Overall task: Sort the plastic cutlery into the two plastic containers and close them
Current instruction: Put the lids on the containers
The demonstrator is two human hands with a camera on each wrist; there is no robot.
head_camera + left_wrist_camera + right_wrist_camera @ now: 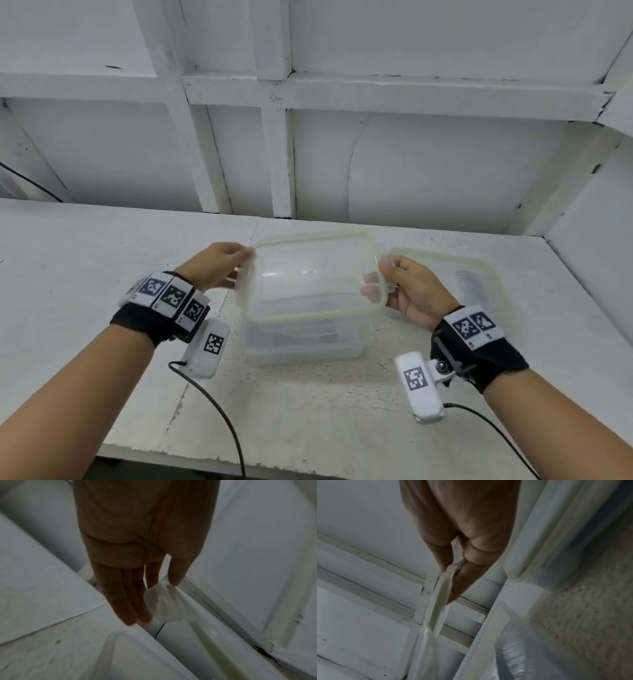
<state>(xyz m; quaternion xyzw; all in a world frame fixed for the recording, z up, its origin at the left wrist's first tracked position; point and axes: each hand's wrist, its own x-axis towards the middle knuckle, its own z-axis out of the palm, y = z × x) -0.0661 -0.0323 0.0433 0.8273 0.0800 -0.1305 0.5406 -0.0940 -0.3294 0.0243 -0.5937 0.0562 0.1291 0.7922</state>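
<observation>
A clear lid with a pale green seal hangs tilted above an open clear container in the middle of the table. Dark shapes lie blurred inside that container. My left hand pinches the lid's left tab between thumb and fingers. On the other side my right hand grips the right tab, thumb on top, and the lid's edge runs out between the fingers. A second container sits at the right under its lid, with white ridged cutlery showing through.
The white table ends at a front edge near me. A white panelled wall rises behind and another stands at the right. Black cables run from both wrist cameras over the front edge.
</observation>
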